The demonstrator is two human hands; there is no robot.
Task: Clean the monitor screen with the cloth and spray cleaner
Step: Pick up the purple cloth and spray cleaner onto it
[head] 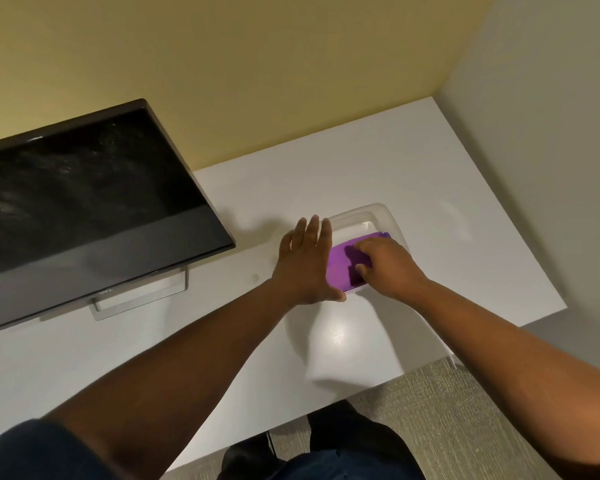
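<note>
The purple cloth (pixel 340 263), lying in a clear tray (pixel 378 216) right of the monitor (pixel 84 202), is pressed by the curled right hand (pixel 385 265) while the flat, empty left hand (pixel 305 261) steadies the tray; lifting it out seemingly comes next.

I see a warm, fairly dim indoor light, yellowish on the wall (pixel 257 64) and greyer on the side partition. It falls from overhead: a round bright glare spot sits on the glossy worktop (pixel 338 336) between the forearms, and soft-edged shadows spread under both arms. The left hand (pixel 307 263) throws a faint shadow leftward; the right hand (pixel 387 263) darkens the purple cloth (pixel 340 265) beneath its fingers. The monitor screen (pixel 84 188) shows hazy pale smears catching light. Detail is soft throughout, with slight blur on the hands. Wide-angle distortion bends the worktop's edges and tilts the monitor.
</note>
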